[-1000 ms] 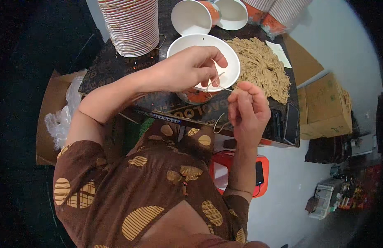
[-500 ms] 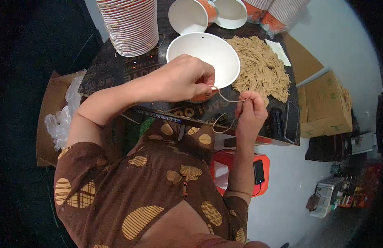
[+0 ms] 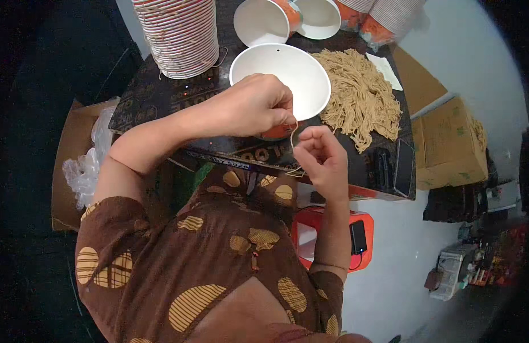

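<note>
A large paper tub (image 3: pixel 310 86), white inside with orange on its outer wall, tilts its mouth upward at the table's front edge. One small dark hole shows near its far rim. My left hand (image 3: pixel 261 104) reaches over the tub's near left rim, thumb and fingers pinched on a thin tan cord (image 3: pixel 293 132). From there the cord runs down to my right hand (image 3: pixel 327 163), whose curled fingers and thumb are around it just right of the tub. A loose loop of cord hangs below the right thumb. The cord's exact grip point in the right hand is partly hidden.
A heap of tan cords (image 3: pixel 358 97) lies right of the tub. A tall stack of tubs (image 3: pixel 181 40) stands at the left. Two tubs lie on their sides behind. A cardboard box (image 3: pixel 450 143) stands at the right, and a red stool (image 3: pixel 364 223) below the table.
My right hand has moved left and slightly down, closer to my left hand. The cord between them has gone from a sideways curve to a short, nearly upright line.
</note>
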A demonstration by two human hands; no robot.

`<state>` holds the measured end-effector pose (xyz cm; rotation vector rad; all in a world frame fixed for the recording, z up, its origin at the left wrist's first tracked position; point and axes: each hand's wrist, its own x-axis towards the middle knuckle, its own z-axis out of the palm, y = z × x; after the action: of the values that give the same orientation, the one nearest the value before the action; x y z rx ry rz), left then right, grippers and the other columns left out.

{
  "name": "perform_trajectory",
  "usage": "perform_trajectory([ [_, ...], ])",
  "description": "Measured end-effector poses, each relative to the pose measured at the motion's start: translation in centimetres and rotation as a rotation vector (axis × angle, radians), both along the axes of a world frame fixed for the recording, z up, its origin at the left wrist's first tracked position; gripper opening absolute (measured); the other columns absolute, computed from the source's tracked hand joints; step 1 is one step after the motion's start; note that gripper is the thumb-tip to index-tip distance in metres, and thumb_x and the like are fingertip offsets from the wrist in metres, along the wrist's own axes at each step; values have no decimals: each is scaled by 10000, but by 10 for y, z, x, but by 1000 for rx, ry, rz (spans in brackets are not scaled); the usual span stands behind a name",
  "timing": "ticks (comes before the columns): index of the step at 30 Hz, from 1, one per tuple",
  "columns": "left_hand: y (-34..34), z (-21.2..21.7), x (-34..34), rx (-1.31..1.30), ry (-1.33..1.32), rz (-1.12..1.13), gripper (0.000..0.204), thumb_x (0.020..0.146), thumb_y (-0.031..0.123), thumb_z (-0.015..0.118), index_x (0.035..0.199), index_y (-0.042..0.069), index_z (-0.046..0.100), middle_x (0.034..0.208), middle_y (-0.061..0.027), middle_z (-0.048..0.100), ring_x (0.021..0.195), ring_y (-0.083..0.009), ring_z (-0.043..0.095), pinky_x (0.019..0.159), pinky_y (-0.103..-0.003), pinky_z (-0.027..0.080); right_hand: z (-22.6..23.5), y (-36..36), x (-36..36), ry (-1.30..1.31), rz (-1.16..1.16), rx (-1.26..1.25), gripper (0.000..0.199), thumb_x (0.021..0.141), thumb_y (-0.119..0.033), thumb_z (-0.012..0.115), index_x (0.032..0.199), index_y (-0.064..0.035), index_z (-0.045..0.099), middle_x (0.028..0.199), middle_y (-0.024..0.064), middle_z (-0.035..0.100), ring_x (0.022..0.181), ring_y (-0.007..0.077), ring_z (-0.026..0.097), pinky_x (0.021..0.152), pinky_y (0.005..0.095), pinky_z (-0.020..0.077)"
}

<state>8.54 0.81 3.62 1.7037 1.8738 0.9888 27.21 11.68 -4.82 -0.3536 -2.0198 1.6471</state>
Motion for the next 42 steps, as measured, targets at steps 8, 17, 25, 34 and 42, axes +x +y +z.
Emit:
perform_trajectory([
  [8,3,2,-3,-104,65,-56,154,891,89,678,928,-60,690,743,-137,700,677,-163,654,639,-324,519,-18,16,-15,314,-291,546,176,887,44,567,1035,-40,610,806,53,558,638,122,537,583,248,426],
  [17,4,-2,-5,-38,27,-42,179,859,125,674,860,-50,713,735,-232,675,713,-322,695,654,-402,514,-13,-3,-20,235,-491,950,262,756,-65,738,1003,-93,655,878,73,547,683,228,592,576,336,489],
  [25,3,-1,0,-78,-12,-25,178,869,121,657,846,-46,712,711,-211,675,680,-306,685,646,-402,512,-23,-12,-43,279,-616,1084,215,784,-141,777,928,-106,622,841,74,551,669,258,598,558,371,486],
  [34,2,-2,-6,-32,58,-48,136,925,88,636,950,-45,652,789,-98,687,720,-134,649,650,-304,527,-8,-15,-29,279,-263,385,90,883,-23,631,835,-41,556,794,42,511,624,138,482,557,268,396],
  [42,4,-8,-12,37,39,-68,177,964,133,595,954,-34,653,774,-82,675,688,-116,606,634,-294,503,3,-11,-27,232,-158,7,113,950,-60,573,847,-17,554,799,-25,470,679,53,422,606,217,360],
])
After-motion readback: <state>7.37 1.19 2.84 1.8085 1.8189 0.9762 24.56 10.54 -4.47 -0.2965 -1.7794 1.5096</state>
